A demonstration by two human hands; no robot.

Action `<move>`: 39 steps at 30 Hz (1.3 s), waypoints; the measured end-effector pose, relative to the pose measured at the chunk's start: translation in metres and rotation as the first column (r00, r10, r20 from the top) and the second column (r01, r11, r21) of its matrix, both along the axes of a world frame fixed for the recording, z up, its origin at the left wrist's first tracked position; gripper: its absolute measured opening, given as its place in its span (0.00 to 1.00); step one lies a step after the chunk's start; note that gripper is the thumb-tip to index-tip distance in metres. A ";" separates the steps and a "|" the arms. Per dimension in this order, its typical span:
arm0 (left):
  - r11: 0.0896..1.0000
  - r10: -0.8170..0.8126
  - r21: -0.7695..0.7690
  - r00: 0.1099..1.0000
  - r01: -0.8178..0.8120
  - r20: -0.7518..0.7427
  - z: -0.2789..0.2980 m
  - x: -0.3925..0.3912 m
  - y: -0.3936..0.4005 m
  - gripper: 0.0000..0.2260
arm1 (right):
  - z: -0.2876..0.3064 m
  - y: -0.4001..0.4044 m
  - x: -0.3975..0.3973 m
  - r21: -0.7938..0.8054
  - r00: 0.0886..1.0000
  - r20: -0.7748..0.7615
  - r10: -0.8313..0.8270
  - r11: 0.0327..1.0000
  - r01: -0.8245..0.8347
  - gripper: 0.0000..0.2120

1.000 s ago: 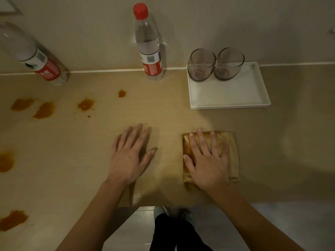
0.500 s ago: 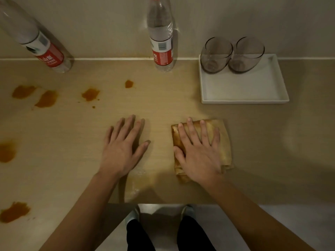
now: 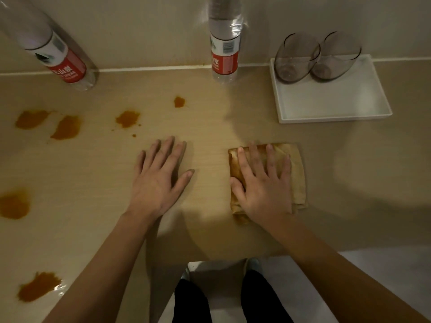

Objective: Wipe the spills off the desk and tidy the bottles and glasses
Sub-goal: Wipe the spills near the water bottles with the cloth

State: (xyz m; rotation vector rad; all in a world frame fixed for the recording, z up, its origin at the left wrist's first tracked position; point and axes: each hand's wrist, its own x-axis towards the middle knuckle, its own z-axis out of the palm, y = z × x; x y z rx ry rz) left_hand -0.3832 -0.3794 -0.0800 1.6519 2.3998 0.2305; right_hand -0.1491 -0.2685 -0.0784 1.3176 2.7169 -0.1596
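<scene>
Seven orange-brown spills [image 3: 66,127] scattered over the left half of the bench [image 3: 205,127], none under the cloth [image 3: 292,164] yet. Right hand [image 3: 262,183] flat on that cloth at centre right, fingers straight and pressing, not curled round it; left hand [image 3: 158,178] flat on bare bench just beside, fingers straight, nothing held. Cloth folded to a rough square, soft and limp, already stained darker along its left edge: likely to smear liquid rather than lift it if dragged wet-side down, so worth turning to a clean face. Bench smooth, pale, faintly grained, glossy where wet at the near left spill [image 3: 38,289]; risk of thin streaks left behind. Left bottle [image 3: 58,59] and middle bottle [image 3: 225,50], both clear ribbed plastic with red labels, at the far edge by the wall; a wide sweep towards the far spills could knock either one. Two rounded smoky glasses [image 3: 297,58], side by side at the far end of the white rectangular tray [image 3: 335,108], well apart from the spills, though brittle if bumped.
</scene>
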 end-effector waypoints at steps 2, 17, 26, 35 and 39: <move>1.000 -0.010 0.006 1.000 0.010 0.000 0.001 -0.006 -0.007 0.31 | 0.000 -0.011 -0.013 -0.010 1.000 -0.015 0.002 1.000 -0.002 0.34; 1.000 -0.003 -0.026 1.000 0.002 -0.016 0.008 -0.045 -0.051 0.31 | -0.006 -0.098 -0.057 -0.011 0.990 -0.124 0.073 0.997 -0.075 0.31; 1.000 -0.014 -0.022 1.000 0.014 -0.004 0.008 -0.048 -0.055 0.31 | -0.003 -0.038 -0.080 -0.037 0.998 -0.041 0.038 0.999 -0.039 0.33; 0.999 -0.023 -0.036 1.000 0.022 -0.021 0.007 -0.063 -0.054 0.31 | -0.004 -0.077 -0.092 -0.026 0.993 -0.093 0.073 0.997 -0.076 0.33; 0.999 -0.005 -0.033 1.000 0.005 -0.003 0.009 -0.077 -0.056 0.31 | -0.004 -0.078 -0.079 -0.051 0.995 -0.078 0.060 0.997 -0.064 0.33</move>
